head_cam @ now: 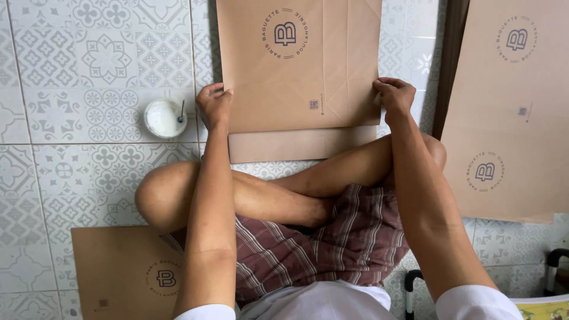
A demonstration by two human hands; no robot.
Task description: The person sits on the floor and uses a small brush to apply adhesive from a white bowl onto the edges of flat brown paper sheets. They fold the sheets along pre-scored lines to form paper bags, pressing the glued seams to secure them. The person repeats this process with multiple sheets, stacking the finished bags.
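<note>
Both hands, the left hand (213, 104) and the right hand (394, 95), pinch the side edges of a flat brown paper bag (296, 65) lying on the tiled floor (71, 172), with a small white bowl (165, 118) just beside the left hand.

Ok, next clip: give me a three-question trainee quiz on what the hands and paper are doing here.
1. True or false: both hands grip the brown paper bag at its side edges.
2. What sits beside the left hand? A) scissors B) a small white bowl C) a tape roll
3. Which hand is nearer the stack of brown sheets?

Key
1. True.
2. B, the small white bowl on the tiled floor.
3. The right hand.
</note>
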